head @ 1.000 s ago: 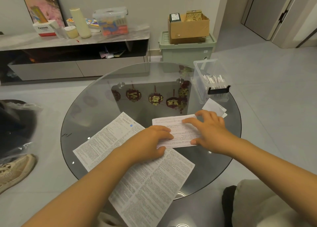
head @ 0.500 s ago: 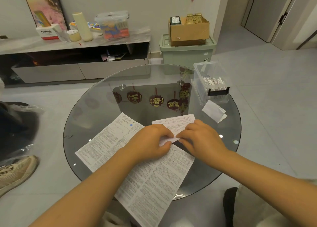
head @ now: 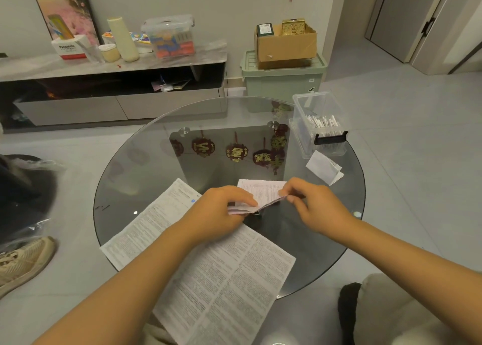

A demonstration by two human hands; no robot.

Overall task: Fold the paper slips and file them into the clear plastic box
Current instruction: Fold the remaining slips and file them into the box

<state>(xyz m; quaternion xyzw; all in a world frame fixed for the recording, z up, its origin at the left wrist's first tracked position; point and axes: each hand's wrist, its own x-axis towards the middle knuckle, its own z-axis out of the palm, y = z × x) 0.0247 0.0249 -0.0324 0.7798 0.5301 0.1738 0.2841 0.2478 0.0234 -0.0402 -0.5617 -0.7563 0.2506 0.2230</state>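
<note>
A printed paper slip (head: 263, 194), partly folded, is raised a little above the round glass table (head: 146, 167). My left hand (head: 221, 210) holds its near left part, fingers pressing on the fold. My right hand (head: 310, 203) pinches its right edge. A large unfolded printed sheet (head: 208, 271) lies under my left forearm. The clear plastic box (head: 317, 125), open and holding several folded slips, stands at the table's far right. One folded white slip (head: 323, 167) lies just in front of the box.
Red and gold ornaments (head: 236, 152) show through the glass. Behind the table stand a low cabinet (head: 114, 83) with clutter on top and a green bin (head: 283, 79) carrying a cardboard box (head: 285, 47). A shoe (head: 23, 261) lies on the floor at left.
The slip lay flat under both hands a second ago. My right hand has drawn its right end over to the left, and the slip is now shorter and lifted.
</note>
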